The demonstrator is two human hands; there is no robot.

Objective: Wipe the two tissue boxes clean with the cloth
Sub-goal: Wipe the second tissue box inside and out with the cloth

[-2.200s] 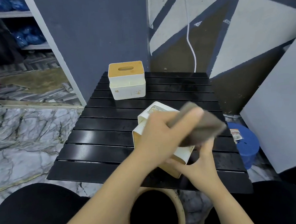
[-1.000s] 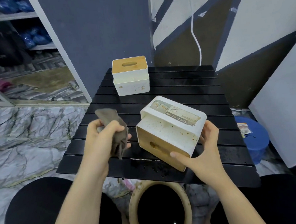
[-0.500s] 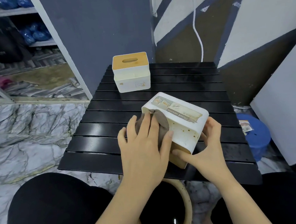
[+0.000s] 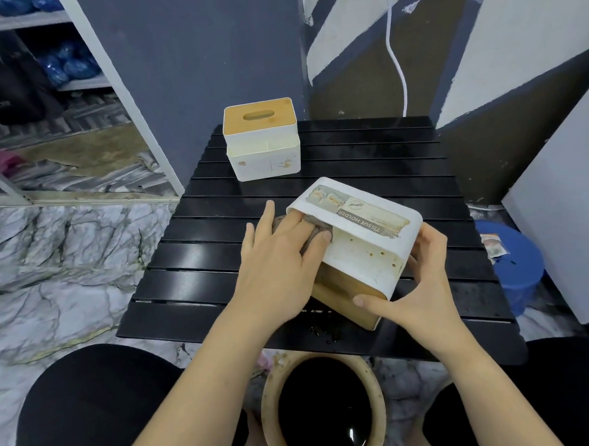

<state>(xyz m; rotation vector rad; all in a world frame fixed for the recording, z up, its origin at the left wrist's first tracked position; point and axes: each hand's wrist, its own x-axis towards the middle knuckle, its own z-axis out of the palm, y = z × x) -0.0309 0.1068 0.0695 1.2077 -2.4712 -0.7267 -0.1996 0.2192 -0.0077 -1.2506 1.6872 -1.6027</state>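
1. Pressing a grey-brown cloth (image 4: 315, 229) against the left end of a tipped white tissue holder (image 4: 362, 239), the person's left hand (image 4: 278, 268) lies flat with its fingers straight and spread over the rag, pinching nothing.

2. Bracing the other end, the right hand (image 4: 415, 284) clamps the holder, thumb curled under the near corner by the wooden lid (image 4: 341, 292) and fingers wrapped round the far side.

3. The holder rests on its side near the front of a black slatted table (image 4: 316, 146), label face up and wooden lid turned toward the person; brown spots show on its white near face.

4. Its long axis runs from the left hand away to the right and slightly toward the viewer, so the soiled face lies directly right of the cloth. By this reading the left hand is the nearer one for the next stroke, which looks likely to sweep rightward along that length while the right hand keeps the holder from sliding.

5. The second tissue box (image 4: 261, 139), white with a slotted wooden top, stands upright at the table's far left corner, well apart from both hands; judging by the marks on its front, it has yet to be wiped.

6. A tan basin of dark water (image 4: 324, 422) sits on the floor between the person's knees, just below the table edge, and a blue bucket (image 4: 513, 266) stands to the right.
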